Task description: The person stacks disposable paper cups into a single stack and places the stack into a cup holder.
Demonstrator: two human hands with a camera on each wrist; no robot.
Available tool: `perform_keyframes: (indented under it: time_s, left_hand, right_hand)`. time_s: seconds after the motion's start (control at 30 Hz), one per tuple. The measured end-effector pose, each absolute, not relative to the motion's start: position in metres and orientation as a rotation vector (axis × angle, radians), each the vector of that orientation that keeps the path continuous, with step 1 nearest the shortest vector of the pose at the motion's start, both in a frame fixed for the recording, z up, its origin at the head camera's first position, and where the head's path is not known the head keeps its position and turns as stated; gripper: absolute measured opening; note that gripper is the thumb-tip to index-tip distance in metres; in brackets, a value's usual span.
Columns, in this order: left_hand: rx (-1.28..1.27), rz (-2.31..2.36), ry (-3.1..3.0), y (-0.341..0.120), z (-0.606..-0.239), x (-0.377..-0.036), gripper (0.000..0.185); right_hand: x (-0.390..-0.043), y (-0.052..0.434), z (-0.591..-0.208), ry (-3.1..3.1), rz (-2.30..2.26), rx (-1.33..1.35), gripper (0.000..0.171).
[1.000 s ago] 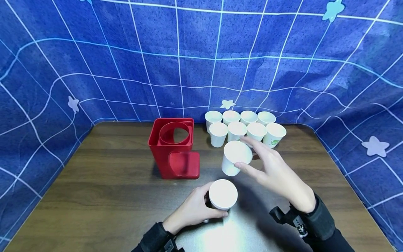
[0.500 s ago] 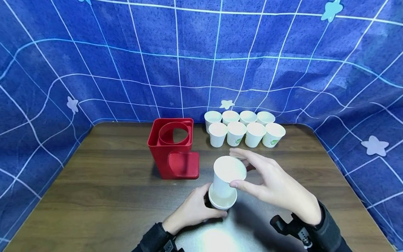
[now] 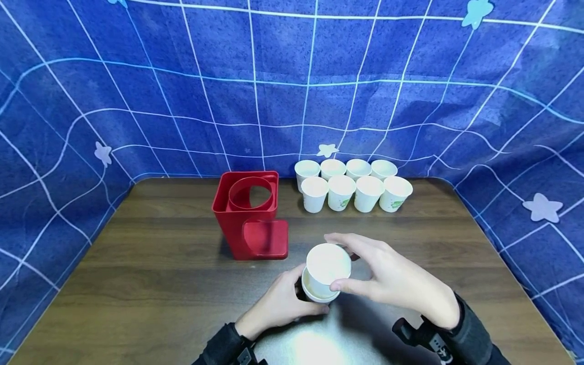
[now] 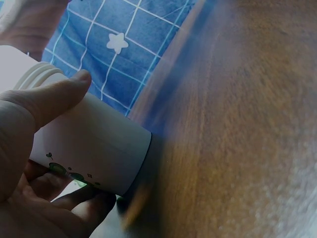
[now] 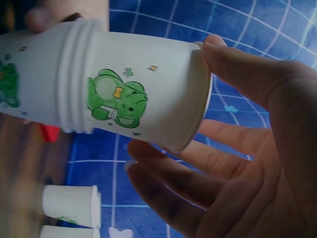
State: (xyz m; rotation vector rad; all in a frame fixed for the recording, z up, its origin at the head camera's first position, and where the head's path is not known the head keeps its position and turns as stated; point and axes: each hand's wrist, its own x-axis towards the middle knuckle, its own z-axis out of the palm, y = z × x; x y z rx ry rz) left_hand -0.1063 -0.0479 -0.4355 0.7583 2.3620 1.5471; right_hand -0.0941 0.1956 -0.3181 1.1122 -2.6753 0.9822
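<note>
From the head camera, we see a brown wooden table (image 3: 150, 284) set against a blue grid-patterned cloth (image 3: 182, 76) with pale stars. Near the table's front edge our left hand (image 3: 274, 306) curls its fingers around a stack of white paper cups (image 3: 315, 293) standing upright on the wood. Our right hand (image 3: 392, 281) pinches the rim of a top cup (image 3: 327, 264) between thumb and fingers; that cup sits partly inside the stack, its rim above the stack's rim. A red cup holder (image 3: 250, 215) stands just behind and to the left of the hands. At the far edge, eight loose cups (image 3: 353, 185) stand upright in two rows of four, well apart from the hands.

From the left wrist camera, we see the left hand (image 4: 29, 148) wrapped around the stack's side (image 4: 94, 148), thumb laid along the wall and fingers curled beneath, close to a small green print. The stack's base meets the table (image 4: 237, 124).

From the right wrist camera, we see the right hand (image 5: 247, 148) holding the top cup (image 5: 148, 94) at its rim, thumb pressed on the edge and the other fingers spread below. This cup bears a green animal print and enters the layered rims of the stack (image 5: 44, 79). Two of the loose cups (image 5: 69, 206) show in the lower left corner.
</note>
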Motion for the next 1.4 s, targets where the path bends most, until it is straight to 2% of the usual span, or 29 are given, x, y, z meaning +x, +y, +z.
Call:
perform_keyframes:
  time_s: [0.47,0.97,1.13,1.4]
  left_hand:
    - [0.726,1.507,2.415,-0.049,-0.435,-0.105,0.071]
    - [0.727,1.517,2.384,-0.048,-0.435,-0.108,0.070]
    - [0.734,1.534,2.380,-0.047,-0.436,-0.107,0.071]
    - [0.707,1.532,2.386,-0.047,-0.437,-0.106,0.075]
  right_hand:
    - [-0.098,0.186,-0.343,-2.836,0.899,1.144,0.069]
    - [-0.099,0.185,-0.349,-2.800,0.886,1.212,0.059]
    - [-0.104,0.190,-0.347,-2.805,0.939,1.223,0.062]
    - [-0.131,0.220,-0.339,-2.686,1.037,1.034,0.063]
